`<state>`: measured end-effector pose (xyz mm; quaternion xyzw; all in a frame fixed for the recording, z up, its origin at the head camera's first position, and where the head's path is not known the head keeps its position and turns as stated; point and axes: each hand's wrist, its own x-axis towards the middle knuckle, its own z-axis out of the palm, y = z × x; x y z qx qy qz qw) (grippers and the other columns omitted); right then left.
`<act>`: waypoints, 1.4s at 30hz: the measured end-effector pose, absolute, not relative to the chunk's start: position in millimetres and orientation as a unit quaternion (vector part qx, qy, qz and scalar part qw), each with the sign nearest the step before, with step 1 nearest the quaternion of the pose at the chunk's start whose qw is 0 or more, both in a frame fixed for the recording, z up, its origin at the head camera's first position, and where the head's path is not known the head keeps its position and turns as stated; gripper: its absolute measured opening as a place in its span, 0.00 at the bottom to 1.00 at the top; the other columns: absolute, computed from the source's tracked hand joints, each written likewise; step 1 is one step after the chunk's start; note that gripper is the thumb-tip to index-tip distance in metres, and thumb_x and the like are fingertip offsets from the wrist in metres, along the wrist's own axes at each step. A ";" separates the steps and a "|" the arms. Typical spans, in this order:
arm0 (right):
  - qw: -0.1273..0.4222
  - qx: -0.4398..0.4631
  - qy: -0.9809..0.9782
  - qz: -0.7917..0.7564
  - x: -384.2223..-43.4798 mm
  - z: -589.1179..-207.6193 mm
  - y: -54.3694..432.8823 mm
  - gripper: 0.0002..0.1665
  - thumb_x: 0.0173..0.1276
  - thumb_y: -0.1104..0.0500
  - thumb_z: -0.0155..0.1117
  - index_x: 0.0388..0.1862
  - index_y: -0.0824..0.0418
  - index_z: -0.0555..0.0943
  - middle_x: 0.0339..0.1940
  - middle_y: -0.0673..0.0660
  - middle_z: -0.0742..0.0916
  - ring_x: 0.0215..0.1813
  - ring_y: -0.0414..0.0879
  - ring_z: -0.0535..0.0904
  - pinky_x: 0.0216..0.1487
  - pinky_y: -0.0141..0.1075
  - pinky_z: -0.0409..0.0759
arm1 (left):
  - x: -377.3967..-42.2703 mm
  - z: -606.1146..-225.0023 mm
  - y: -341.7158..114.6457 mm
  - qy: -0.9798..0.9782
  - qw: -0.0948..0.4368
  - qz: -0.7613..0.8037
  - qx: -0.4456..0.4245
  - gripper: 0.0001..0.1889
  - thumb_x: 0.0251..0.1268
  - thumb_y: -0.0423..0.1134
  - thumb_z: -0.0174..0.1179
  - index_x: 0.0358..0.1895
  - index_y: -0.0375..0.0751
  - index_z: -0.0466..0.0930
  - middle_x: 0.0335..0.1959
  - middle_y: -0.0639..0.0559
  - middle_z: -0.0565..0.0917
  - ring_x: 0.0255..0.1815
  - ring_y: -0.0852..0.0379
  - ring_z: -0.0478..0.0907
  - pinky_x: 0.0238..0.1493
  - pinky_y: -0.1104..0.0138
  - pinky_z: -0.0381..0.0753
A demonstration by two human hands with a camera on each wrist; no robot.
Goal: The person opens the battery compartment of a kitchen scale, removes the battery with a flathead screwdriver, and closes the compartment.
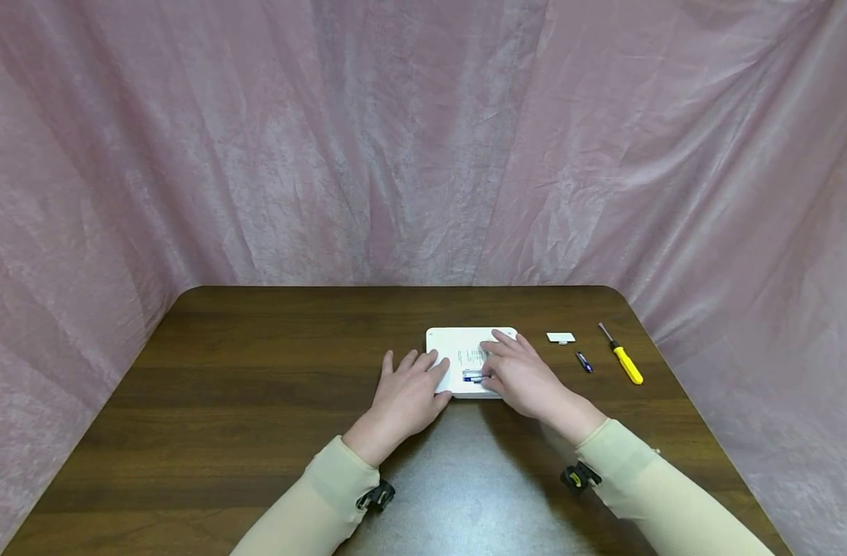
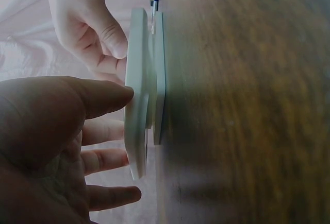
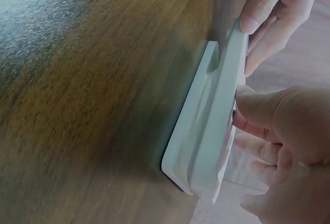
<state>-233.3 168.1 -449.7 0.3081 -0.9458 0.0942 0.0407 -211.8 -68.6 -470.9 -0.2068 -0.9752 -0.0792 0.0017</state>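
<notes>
A flat white device (image 1: 451,340) lies on the table, with printed text and an open battery compartment (image 1: 470,373) on its upper face. Its two stacked layers show from the side in the left wrist view. Against its left edge rests my left hand (image 1: 409,392), fingers spread and thumb touching the near side. Over the compartment, my right hand (image 1: 530,380) pinches at a blue battery (image 1: 471,378) with thumb and index finger, the other fingers spread above the face. The fingers partly hide that battery. Another blue battery (image 1: 584,362) lies on the table to the right.
A small white cover (image 1: 560,337) lies right of the device. Farther right is a screwdriver (image 1: 628,364) with a yellow handle, near the table's right edge. Pink curtains (image 1: 395,154) hang behind the brown wooden table (image 1: 256,371).
</notes>
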 end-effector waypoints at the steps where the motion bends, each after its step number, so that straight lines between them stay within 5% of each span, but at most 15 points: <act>1: 0.036 0.304 -0.947 0.100 -233.5 -449.9 168.0 0.04 0.74 0.61 0.79 0.39 0.59 0.91 0.72 0.67 0.84 0.83 0.70 0.68 0.81 0.71 0.59 | -211.7 -471.1 -68.4 -0.975 0.002 -0.079 -0.207 0.31 0.84 0.59 0.63 0.83 0.54 0.76 0.84 0.49 0.71 0.82 0.37 0.69 0.80 0.29 0.57; 10: 0.021 0.289 -0.947 0.141 -236.5 -450.8 169.8 0.10 0.73 0.68 0.75 0.32 0.58 0.86 0.72 0.71 0.83 0.83 0.72 0.66 0.82 0.70 0.59 | -210.3 -470.9 -66.7 -0.974 0.007 -0.080 -0.210 0.31 0.83 0.59 0.64 0.82 0.54 0.76 0.84 0.49 0.72 0.82 0.37 0.70 0.79 0.28 0.58; 42: 0.053 0.304 -0.944 0.121 -235.2 -449.5 172.4 0.08 0.74 0.67 0.77 0.34 0.59 0.86 0.64 0.69 0.87 0.78 0.73 0.73 0.80 0.71 0.63 | -211.0 -471.3 -66.2 -0.974 0.002 -0.074 -0.212 0.31 0.84 0.59 0.63 0.83 0.55 0.75 0.84 0.50 0.71 0.82 0.37 0.69 0.80 0.29 0.58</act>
